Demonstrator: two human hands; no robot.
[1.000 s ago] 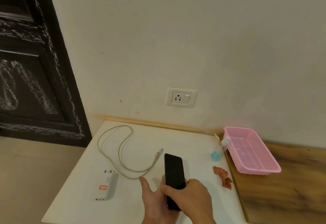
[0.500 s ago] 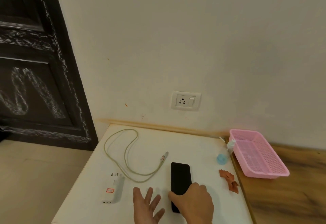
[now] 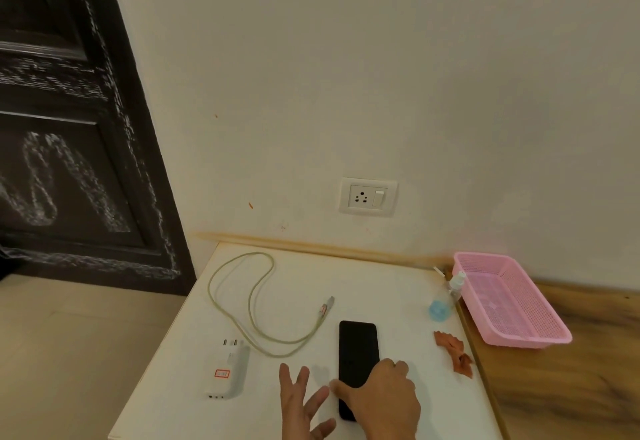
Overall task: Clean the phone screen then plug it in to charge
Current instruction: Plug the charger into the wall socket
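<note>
Head view: the phone is seen lying flat, screen up, on the white table. Its near end is covered by the right hand, whose thumb and curled fingers are closed round its edges. The left hand is held just beside it, fingers spread, with nothing in it. The cleaning step is judged not yet begun: the crumpled rust-coloured cloth and the small clear spray bottle with blue liquid rest untouched to the right, near the pink mesh basket. A reach for the cloth is called for next. The phone's face is dark, glossy and slab-like. The thin pale cable is looped loosely beside the blocky white adapter, and the wall socket is set above the table.
</note>
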